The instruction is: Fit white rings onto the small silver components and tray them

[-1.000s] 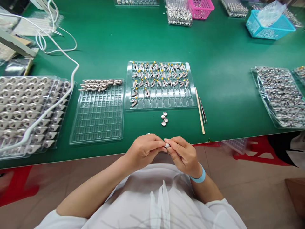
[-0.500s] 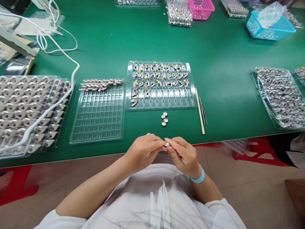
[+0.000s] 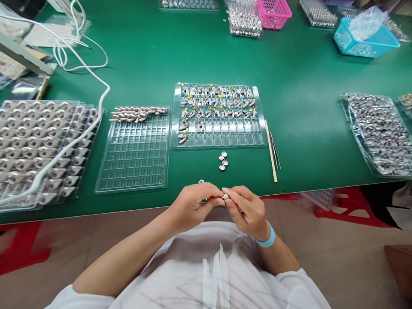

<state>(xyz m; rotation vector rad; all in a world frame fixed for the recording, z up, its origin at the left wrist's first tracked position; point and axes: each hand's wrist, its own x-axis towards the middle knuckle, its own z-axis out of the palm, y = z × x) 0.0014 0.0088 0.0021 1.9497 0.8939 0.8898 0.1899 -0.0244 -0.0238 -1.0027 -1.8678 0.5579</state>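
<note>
My left hand (image 3: 192,205) and my right hand (image 3: 247,209) meet at the table's front edge, fingers closed in a pinch. Between their fingertips is a small whitish earbud-like part (image 3: 225,196), mostly covered by the fingers. Just beyond my left hand lies a small round piece (image 3: 201,181). Farther on, several round silvery caps (image 3: 222,167) rest in a loose group on the green table. Behind them sits a clear tray (image 3: 225,138) with rows of stemmed earbud-like pieces (image 3: 199,113), many bearing yellow bits.
A wooden stick (image 3: 271,150) and tweezers (image 3: 275,150) lie right of the tray. A second clear tray (image 3: 131,167) stands left, beside stacked trays of grey shells (image 3: 35,141) crossed by a white cable (image 3: 77,139). Filled trays (image 3: 380,133) and a blue basket (image 3: 363,45) stand right.
My left fingers have shifted slightly around the small part, with the thumb now more visible. The round piece beyond my left hand shows more fully. The view has moved a little.
</note>
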